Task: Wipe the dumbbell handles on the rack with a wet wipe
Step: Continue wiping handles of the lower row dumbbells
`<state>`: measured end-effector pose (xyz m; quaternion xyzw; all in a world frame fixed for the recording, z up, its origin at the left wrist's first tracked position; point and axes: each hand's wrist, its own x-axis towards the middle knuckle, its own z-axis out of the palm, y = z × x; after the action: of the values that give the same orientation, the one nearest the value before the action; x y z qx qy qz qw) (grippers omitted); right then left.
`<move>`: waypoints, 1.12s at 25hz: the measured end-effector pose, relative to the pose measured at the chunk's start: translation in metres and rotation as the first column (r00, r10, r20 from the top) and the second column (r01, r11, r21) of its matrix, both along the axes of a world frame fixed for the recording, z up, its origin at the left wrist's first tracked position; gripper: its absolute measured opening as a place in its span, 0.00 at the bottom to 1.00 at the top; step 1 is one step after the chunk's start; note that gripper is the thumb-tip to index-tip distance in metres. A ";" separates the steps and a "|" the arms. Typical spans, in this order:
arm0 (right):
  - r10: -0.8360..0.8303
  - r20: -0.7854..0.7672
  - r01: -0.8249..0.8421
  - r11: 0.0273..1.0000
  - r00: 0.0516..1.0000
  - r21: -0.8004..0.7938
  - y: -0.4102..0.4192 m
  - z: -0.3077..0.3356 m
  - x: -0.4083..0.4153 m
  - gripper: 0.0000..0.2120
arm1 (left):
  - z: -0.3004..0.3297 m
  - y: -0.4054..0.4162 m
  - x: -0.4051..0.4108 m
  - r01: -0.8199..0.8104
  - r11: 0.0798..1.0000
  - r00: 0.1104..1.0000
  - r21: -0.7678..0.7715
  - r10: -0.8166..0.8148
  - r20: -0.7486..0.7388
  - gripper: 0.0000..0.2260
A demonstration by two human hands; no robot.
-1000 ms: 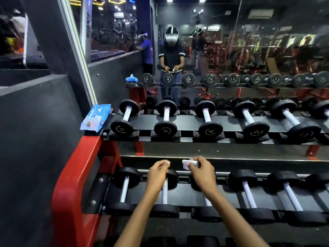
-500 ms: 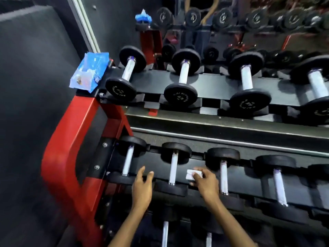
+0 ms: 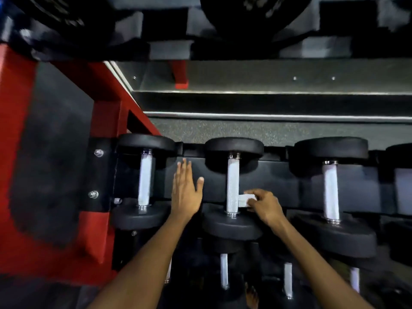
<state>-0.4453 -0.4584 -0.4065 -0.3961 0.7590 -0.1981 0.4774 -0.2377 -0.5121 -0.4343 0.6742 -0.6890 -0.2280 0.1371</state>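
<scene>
The wet wipe [image 3: 246, 200], a small folded white pad, sits pinched in the right hand [image 3: 265, 207], its left edge touching the lower right side of the knurled handle [image 3: 232, 188] of the middle dumbbell [image 3: 233, 190] on this shelf of the rack [image 3: 276, 186]. The fingers curl round the wipe, knuckles up, just above that dumbbell's near head. The left hand [image 3: 186, 192] lies flat with fingers straight and thumb spread, holding nothing, over the black shelf between the middle dumbbell and the left dumbbell [image 3: 145, 181]. The left dumbbell stands just beside the rack's red frame [image 3: 20, 130], next to a black bracket with two bolts. To the right, a third dumbbell [image 3: 331, 192] lies parallel, well apart from the wipe; beyond it a fourth is cut off by the picture's edge. Behind the row runs speckled floor and a pair of metal rails. Above, the upper tier's dumbbell heads are blurred and cropped. Below the forearms, a lower tier shows only pale handles in deep shadow; the heads there are hard to make out. Whether the left palm touches the shelf cannot be told.
</scene>
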 end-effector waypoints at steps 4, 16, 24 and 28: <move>0.223 0.317 -0.262 0.962 0.922 0.083 -0.006 -0.011 -0.003 0.12 | -0.041 -0.018 -0.002 0.192 0.974 0.966 -0.122 -0.165 0.199 0.31; 0.359 0.219 -0.384 0.919 0.907 0.087 -0.007 -0.001 -0.006 0.14 | -0.062 -0.018 0.000 0.199 0.950 0.944 -0.241 -0.119 0.308 0.29; 0.399 -0.013 -0.397 0.915 0.917 0.076 0.000 0.002 0.004 0.13 | -0.061 -0.017 -0.001 0.201 0.948 0.945 -0.249 -0.120 0.305 0.29; 0.446 0.024 -0.447 0.894 0.895 0.034 -0.004 0.018 0.009 0.13 | -0.061 -0.016 -0.002 0.206 0.946 0.943 -0.248 -0.124 0.309 0.29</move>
<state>-0.4365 -0.4621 -0.3890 -0.5488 0.6478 -0.0717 0.5235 -0.2395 -0.5283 -0.4948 0.6135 -0.7813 -0.0390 0.1081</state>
